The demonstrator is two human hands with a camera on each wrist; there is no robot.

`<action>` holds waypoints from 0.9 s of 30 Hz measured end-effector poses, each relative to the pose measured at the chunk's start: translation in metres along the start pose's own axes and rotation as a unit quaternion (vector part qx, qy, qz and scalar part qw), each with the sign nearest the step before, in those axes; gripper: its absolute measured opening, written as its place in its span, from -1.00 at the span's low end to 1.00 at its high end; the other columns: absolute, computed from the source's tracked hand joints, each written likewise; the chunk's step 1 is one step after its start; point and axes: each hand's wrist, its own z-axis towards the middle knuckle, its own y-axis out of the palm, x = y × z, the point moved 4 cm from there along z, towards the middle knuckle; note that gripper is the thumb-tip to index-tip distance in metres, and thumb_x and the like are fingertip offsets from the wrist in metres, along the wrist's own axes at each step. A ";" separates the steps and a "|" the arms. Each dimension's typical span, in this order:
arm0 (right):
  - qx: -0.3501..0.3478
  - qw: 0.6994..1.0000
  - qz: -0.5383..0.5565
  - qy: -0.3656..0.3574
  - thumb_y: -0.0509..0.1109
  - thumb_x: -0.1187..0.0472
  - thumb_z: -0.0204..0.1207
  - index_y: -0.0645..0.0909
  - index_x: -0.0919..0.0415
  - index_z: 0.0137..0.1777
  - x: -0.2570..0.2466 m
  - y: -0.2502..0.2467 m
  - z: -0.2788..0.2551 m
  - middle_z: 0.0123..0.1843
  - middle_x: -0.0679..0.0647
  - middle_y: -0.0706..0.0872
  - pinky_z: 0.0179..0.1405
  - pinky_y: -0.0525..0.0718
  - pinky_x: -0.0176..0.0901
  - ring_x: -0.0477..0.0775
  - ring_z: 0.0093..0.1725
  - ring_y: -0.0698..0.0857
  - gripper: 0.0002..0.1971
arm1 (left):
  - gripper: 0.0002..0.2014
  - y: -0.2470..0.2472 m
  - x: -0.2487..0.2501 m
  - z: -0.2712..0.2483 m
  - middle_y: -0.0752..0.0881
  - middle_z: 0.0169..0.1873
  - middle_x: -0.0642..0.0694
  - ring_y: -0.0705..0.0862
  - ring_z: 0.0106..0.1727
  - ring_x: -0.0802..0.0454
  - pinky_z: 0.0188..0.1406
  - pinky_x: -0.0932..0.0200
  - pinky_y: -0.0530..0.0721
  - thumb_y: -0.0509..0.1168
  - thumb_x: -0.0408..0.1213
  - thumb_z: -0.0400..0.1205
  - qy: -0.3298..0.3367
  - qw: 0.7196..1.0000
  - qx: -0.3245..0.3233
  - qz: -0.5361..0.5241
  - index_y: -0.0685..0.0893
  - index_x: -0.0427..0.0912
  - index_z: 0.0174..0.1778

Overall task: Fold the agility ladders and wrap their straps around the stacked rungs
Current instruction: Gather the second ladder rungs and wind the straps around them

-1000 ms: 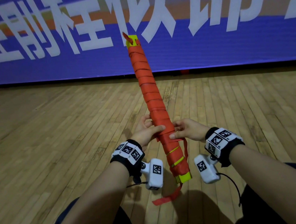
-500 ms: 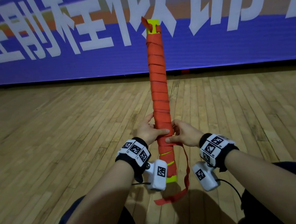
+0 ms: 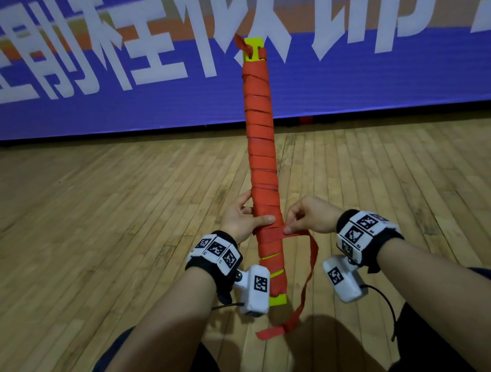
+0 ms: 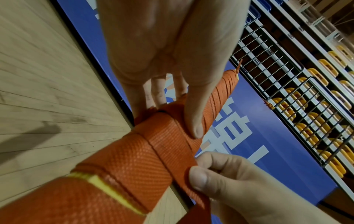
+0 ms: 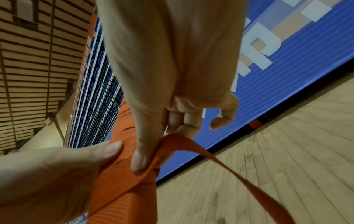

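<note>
The folded ladder stands nearly upright in front of the person, above the wooden floor, its stacked yellow rungs bound in red strap over most of their length. The left hand grips the bundle near its lower part, thumb laid across the front and fingers curled behind. The right hand pinches the strap between thumb and forefinger just beside the bundle; the free tail hangs from it in a loop toward the floor.

Step in hand, as judged: laying the next turn toward the lower end.
- Keep the left thumb pressing the last turn so it cannot slacken.
- Draw the strap flat and taut, without twists.
- Overlap each turn slightly; yellow gaps show lower down.
- Hold the bundle steady while passing the strap behind.
</note>
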 end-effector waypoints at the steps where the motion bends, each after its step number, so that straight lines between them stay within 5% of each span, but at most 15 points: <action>1: 0.004 1.000 0.002 -0.002 0.56 0.25 0.41 0.63 0.01 -0.38 -0.001 0.000 0.000 -0.34 -0.08 0.65 -0.17 0.55 -0.39 -0.17 -0.28 0.59 -0.78 | -0.18 0.000 0.000 -0.001 0.63 -0.21 -0.04 0.67 -0.17 0.11 -0.11 0.16 0.70 0.51 -0.55 0.42 0.001 1.000 -0.002 0.003 0.34 -0.15 0.59; 3: 0.011 1.000 -0.004 0.003 0.56 0.20 0.41 0.64 -0.02 -0.40 0.003 0.000 0.000 -0.32 -0.07 0.67 0.00 0.62 -0.15 -0.10 -0.22 0.62 -0.78 | -0.20 0.000 0.001 -0.003 0.61 -0.21 -0.02 0.64 -0.19 0.18 -0.13 0.22 0.68 0.49 -0.56 0.43 0.002 1.000 -0.001 -0.002 0.35 -0.15 0.58; 7: 0.035 0.999 -0.031 0.019 0.58 -0.05 0.33 0.69 -0.18 -0.43 0.012 -0.004 -0.001 -0.29 -0.15 0.72 0.24 0.54 0.30 0.00 -0.05 0.67 -0.83 | -0.19 0.002 0.001 -0.005 0.66 -0.09 -0.09 0.69 -0.05 0.00 0.10 -0.08 0.68 0.49 -0.55 0.43 -0.010 0.999 -0.007 -0.033 0.33 -0.12 0.59; 11: 0.055 0.997 0.054 -0.012 0.59 0.15 0.37 0.61 0.05 -0.24 0.007 -0.009 -0.005 -0.23 -0.06 0.69 0.15 0.62 0.13 0.00 -0.12 0.66 -0.82 | -0.22 0.002 0.001 -0.006 0.71 0.09 -0.25 0.70 0.13 -0.16 0.16 -0.09 0.69 0.46 -0.57 0.46 -0.027 0.996 -0.035 -0.079 0.33 -0.13 0.59; 15: -0.060 0.982 0.179 -0.025 0.39 0.36 0.55 0.53 0.25 0.28 0.002 -0.001 -0.013 0.08 0.21 0.74 0.13 0.67 -0.27 0.02 0.02 0.72 -0.69 | -0.25 0.004 -0.001 -0.010 0.69 0.21 -0.30 0.71 0.20 -0.17 0.20 -0.09 0.68 0.44 -0.55 0.48 -0.027 0.993 -0.062 -0.092 0.36 -0.12 0.57; 18: -0.091 0.981 0.167 -0.036 0.35 0.36 0.58 0.60 0.28 0.25 0.000 0.002 -0.014 0.10 0.24 0.74 0.11 0.66 -0.32 -0.04 -0.02 0.75 -0.75 | -0.25 0.003 -0.002 -0.011 0.66 0.26 -0.30 0.68 0.24 -0.17 0.25 -0.12 0.65 0.45 -0.55 0.47 -0.027 0.993 -0.061 -0.093 0.35 -0.13 0.58; 27: -0.015 0.984 0.175 -0.027 0.44 0.39 0.49 0.68 0.40 0.20 0.009 -0.002 -0.010 0.09 0.37 0.75 0.13 0.65 -0.30 -0.01 -0.10 0.73 -0.72 | -0.31 0.003 0.003 -0.011 0.67 0.26 -0.12 0.68 0.23 -0.05 0.03 -0.06 0.75 0.51 -0.39 0.48 -0.012 0.999 -0.053 -0.003 0.42 -0.03 0.52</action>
